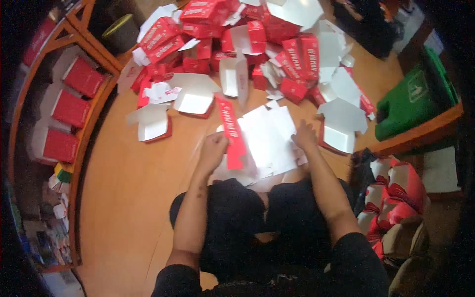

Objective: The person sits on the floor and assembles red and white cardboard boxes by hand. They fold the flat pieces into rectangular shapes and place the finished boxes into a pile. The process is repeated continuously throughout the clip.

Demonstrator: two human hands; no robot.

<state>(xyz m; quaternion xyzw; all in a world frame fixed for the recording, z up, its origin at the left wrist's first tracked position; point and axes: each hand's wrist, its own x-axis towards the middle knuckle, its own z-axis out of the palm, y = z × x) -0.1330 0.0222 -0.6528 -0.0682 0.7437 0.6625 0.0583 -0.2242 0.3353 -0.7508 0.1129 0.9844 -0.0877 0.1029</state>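
Folding is the work here, and I sit on the wooden floor (123, 188) with a flat carton blank (264, 136) laid white side up just beyond my knees. My left hand (213, 148) has its fingers closed on the blank's red flap (231, 132), which stands up along the left edge — red outside, white inside. My right hand (304, 136) rests on the blank's right edge, pressing down; the fingers look together and flat, though the blur keeps me from being sure.

To fold well, I judge the right hand should keep the panel pinned so the sheet doesn't slide while the left brings the flap over along its crease, not beside it. A pinch near the middle of the flap would bend it evenly; pulling from one end could twist the card or tear a tab.

Beyond the blank lies a heap of red and white cartons (237, 44), some folded, some still flat, touching one another in no order. An open white tray-shaped carton (341, 126) sits just beside my right hand. Stacked red cartons (69, 106) fill the wooden shelf to my left — a green bin (408, 104) stands off to the right.
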